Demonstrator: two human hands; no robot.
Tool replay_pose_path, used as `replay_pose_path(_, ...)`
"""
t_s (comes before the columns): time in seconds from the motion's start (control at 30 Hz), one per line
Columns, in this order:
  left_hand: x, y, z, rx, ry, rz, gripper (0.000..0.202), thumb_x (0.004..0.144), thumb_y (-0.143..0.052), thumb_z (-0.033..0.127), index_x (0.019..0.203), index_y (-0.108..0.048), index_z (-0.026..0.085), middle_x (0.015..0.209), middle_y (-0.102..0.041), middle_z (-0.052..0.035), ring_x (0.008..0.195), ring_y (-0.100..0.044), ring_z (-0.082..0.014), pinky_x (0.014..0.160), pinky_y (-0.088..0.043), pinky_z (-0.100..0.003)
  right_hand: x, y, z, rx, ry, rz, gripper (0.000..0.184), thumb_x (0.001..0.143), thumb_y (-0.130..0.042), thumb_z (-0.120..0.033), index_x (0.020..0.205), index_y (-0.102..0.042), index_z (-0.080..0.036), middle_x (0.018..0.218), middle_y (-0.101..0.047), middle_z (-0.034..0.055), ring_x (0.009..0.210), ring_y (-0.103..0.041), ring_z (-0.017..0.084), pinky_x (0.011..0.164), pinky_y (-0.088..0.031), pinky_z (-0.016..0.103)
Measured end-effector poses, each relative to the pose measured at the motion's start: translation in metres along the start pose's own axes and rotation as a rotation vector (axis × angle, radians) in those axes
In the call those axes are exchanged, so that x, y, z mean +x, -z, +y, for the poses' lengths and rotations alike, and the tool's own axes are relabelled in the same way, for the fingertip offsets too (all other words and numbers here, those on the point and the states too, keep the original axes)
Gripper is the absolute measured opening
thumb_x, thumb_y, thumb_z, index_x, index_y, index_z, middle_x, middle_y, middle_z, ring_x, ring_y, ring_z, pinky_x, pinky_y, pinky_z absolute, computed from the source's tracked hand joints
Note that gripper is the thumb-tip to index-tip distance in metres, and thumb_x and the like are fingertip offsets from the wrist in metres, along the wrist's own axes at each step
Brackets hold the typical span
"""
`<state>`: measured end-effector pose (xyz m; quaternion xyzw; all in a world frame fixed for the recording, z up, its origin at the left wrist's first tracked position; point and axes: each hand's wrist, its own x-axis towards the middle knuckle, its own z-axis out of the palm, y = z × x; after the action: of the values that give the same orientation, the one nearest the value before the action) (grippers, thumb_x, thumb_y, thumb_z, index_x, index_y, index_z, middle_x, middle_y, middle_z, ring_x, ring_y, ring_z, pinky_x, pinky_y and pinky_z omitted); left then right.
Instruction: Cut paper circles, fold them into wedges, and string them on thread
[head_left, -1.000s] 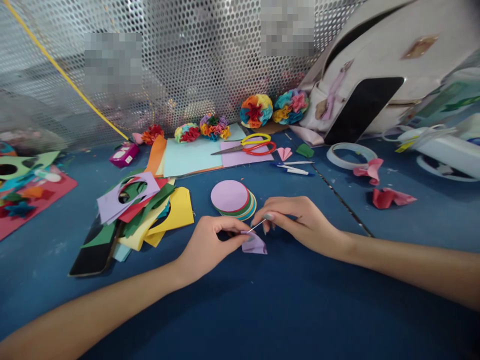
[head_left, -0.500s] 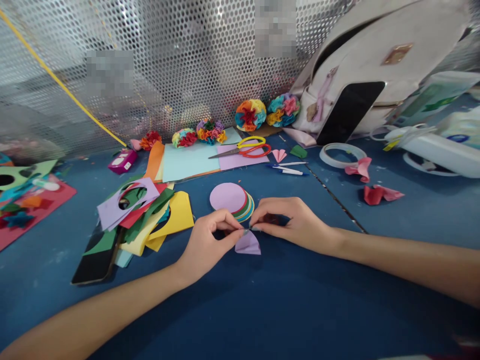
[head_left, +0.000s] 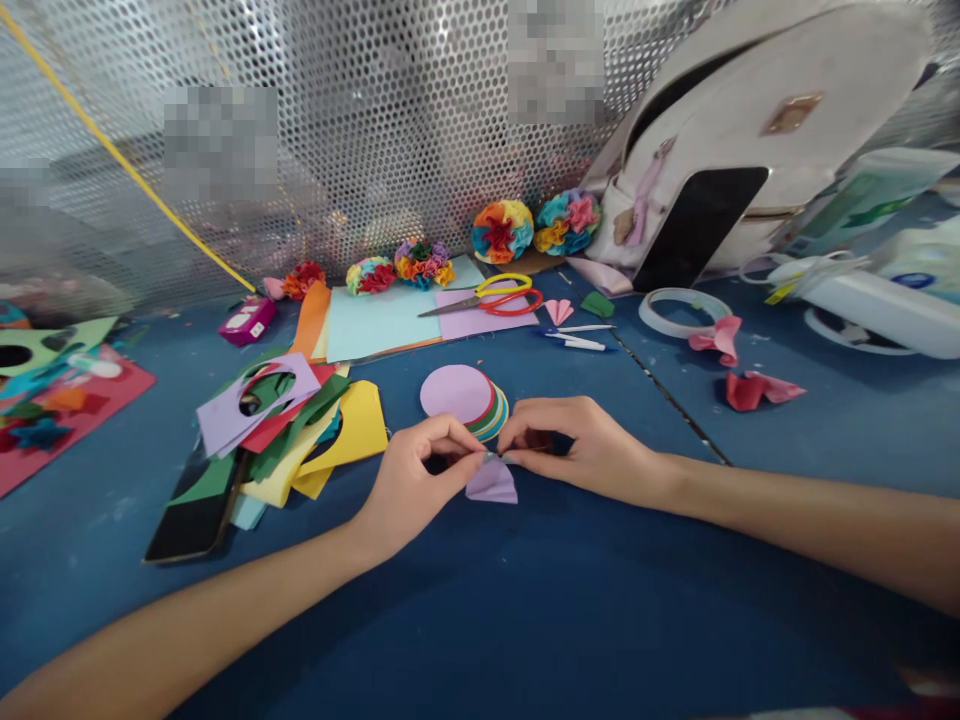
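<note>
Closer to the left hand (head_left: 405, 490) than a second ago, the right hand (head_left: 592, 440) has its fingers right beside the left's, and the white stick seen between them then is hidden. One folded lilac paper (head_left: 493, 483) hangs just below both sets of fingers, on the wearer's side, narrow end at the pinch, wide edge toward the wearer. Left seems nearer: its fingers grip that narrow end, while the right's are pinched together just beside it, holding something too small to tell. Farther off on the tabletop (head_left: 525, 610) are one stack of discs (head_left: 455, 393), uncountable within, one pair of scissors (head_left: 481, 298), at least two pens (head_left: 586, 345), one pink fan (head_left: 558, 311), two crumpled pink pieces (head_left: 757, 391), five ruffled flowers (head_left: 500, 230) and two phones (head_left: 701, 230), one under cut sheets (head_left: 360, 435), one against a backpack (head_left: 739, 120).
</note>
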<state>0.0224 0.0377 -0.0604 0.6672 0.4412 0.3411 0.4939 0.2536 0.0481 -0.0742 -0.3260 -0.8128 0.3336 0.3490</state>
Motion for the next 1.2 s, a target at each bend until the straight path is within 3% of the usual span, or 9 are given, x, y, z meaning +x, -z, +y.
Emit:
replay_pose_path(0.2,0.002,-0.002,-0.002,-0.012,0.024,-0.011,0.006,0.084,-0.073,0.023,0.084,-0.076,0.018,0.082,-0.081,-0.0032,0.076,-0.076,-0.0173,0.071,-0.055,-0.023,-0.003,-0.002,0.001,-0.018,-0.044,0.011,0.009,0.099,-0.062,-0.024,0.101,-0.070,-0.019,0.060,-0.064,-0.0068,0.052,-0.056,0.008,0.055,-0.042,0.019)
replay_pose_path(0.3,0.002,-0.002,-0.001,-0.020,0.031,-0.020,0.008,0.084,-0.075,0.023,0.087,-0.080,0.018,0.088,-0.083,-0.0037,0.082,-0.078,-0.0192,0.075,-0.058,-0.025,-0.004,-0.003,0.001,-0.035,-0.042,0.023,0.006,0.098,-0.063,-0.022,0.100,-0.068,-0.020,0.063,-0.065,-0.0066,0.054,-0.058,0.008,0.056,-0.043,0.019)
replay_pose_path(0.5,0.000,-0.001,0.000,0.023,-0.003,-0.018,0.017,0.086,-0.073,0.028,0.076,-0.080,0.017,0.076,-0.080,-0.0032,0.070,-0.073,-0.0172,0.066,-0.054,-0.023,-0.005,-0.003,0.000,-0.146,0.024,0.054,0.006,0.100,-0.063,-0.023,0.097,-0.067,-0.020,0.070,-0.067,-0.0044,0.057,-0.058,0.009,0.058,-0.043,0.020)
replay_pose_path(0.73,0.002,-0.004,-0.003,-0.013,0.031,-0.040,0.011,0.080,-0.078,0.026,0.087,-0.080,0.018,0.087,-0.083,-0.0034,0.081,-0.078,-0.0189,0.072,-0.055,-0.023,-0.007,-0.004,0.003,-0.332,0.195,0.062,0.016,0.107,-0.054,-0.026,0.097,-0.066,-0.020,0.088,-0.076,0.0008,0.074,-0.070,0.013,0.067,-0.048,0.022)
replay_pose_path(0.93,0.008,-0.004,0.004,0.081,0.032,-0.118,0.011,0.083,-0.073,0.027,0.078,-0.072,0.017,0.072,-0.075,0.0005,0.067,-0.067,-0.0137,0.066,-0.048,-0.023,-0.007,-0.004,0.000,-0.429,0.296,0.082,0.018,0.108,-0.053,-0.025,0.096,-0.065,-0.020,0.086,-0.077,-0.0003,0.068,-0.068,0.013,0.065,-0.047,0.023)
replay_pose_path(1.2,0.006,-0.001,0.009,0.190,-0.045,-0.200,0.026,0.094,-0.056,0.030,0.073,-0.063,0.016,0.068,-0.058,0.0029,0.069,-0.051,-0.0118,0.066,-0.040,-0.023,-0.006,-0.001,-0.002,-0.386,0.261,0.104,0.019,0.108,-0.052,-0.026,0.097,-0.066,-0.020,0.085,-0.077,0.0005,0.067,-0.069,0.012,0.065,-0.047,0.022)
